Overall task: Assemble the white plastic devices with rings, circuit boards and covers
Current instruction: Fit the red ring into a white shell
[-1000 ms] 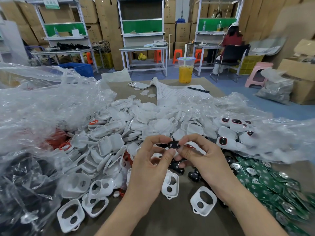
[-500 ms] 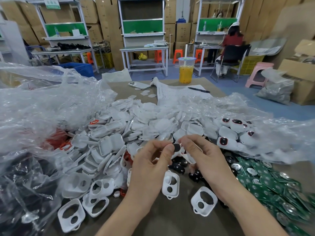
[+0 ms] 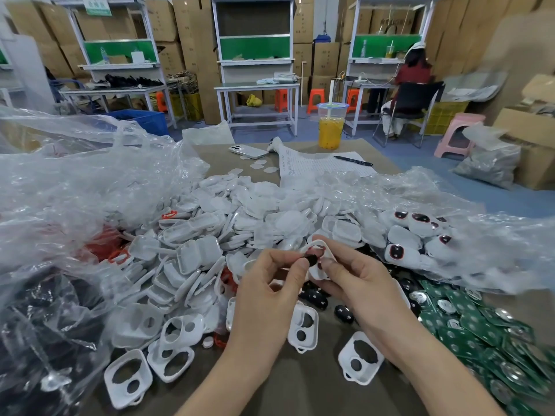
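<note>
I have the left hand (image 3: 270,292) pinching a small black insert (image 3: 311,260), while the right hand (image 3: 360,283) grips the white shell (image 3: 327,249) above the table (image 3: 318,388). The insert sits at the shell's opening, on its left. I judge the left hand should press it in rightward.

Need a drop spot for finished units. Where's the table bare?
Free: near-edge table, on the near side of the white frames; far strip between phone and clear bag. Crowded: white cover pile centre, circuit boards right.
</note>
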{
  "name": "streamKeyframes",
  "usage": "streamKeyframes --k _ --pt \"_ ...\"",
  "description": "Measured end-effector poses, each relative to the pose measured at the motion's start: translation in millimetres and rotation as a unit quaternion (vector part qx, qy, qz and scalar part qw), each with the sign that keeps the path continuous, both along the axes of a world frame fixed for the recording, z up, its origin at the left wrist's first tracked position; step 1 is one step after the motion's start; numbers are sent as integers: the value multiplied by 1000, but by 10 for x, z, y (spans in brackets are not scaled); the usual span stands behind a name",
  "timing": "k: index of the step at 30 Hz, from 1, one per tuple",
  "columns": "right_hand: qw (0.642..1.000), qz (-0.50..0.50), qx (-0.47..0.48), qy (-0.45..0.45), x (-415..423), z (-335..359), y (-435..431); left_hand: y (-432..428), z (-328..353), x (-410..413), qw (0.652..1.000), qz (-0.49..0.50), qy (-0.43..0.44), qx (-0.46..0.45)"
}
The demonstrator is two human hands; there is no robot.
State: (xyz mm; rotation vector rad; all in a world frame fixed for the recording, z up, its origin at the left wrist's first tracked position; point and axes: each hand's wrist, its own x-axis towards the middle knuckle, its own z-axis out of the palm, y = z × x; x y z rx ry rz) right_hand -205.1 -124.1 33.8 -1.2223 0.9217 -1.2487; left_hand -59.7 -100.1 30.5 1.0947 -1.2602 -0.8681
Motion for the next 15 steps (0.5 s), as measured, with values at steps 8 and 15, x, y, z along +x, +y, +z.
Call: streamKeyframes --k 8,15 --pt "999 36 11 -13 39 0 51 -2 -5 -1 999 38 -1 -13" --pt "998 37 11 -54 30 26 59 10 11 -21 999 28 14 -26"
